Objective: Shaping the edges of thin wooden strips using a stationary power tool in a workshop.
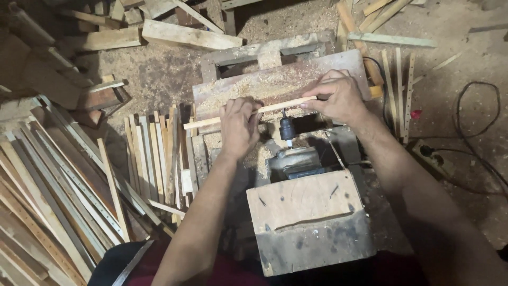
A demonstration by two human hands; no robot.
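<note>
Both my hands hold a thin pale wooden strip (275,107) crosswise over a sawdust-covered board (264,85). My left hand (239,127) grips the strip near its left part. My right hand (338,96) pinches its right end. Just below the strip, between my hands, the dark chuck and bit of a fixed drill (287,128) point up at the strip. The drill's grey body sits behind a rough wooden block (309,220) in front of me.
Several thin wooden strips (153,156) lie in a row left of the drill, longer slats (58,201) fan out at the lower left. More strips (397,85) lie to the right, with a black cable (476,106) and a socket strip (431,156). Scrap planks (185,34) lie beyond.
</note>
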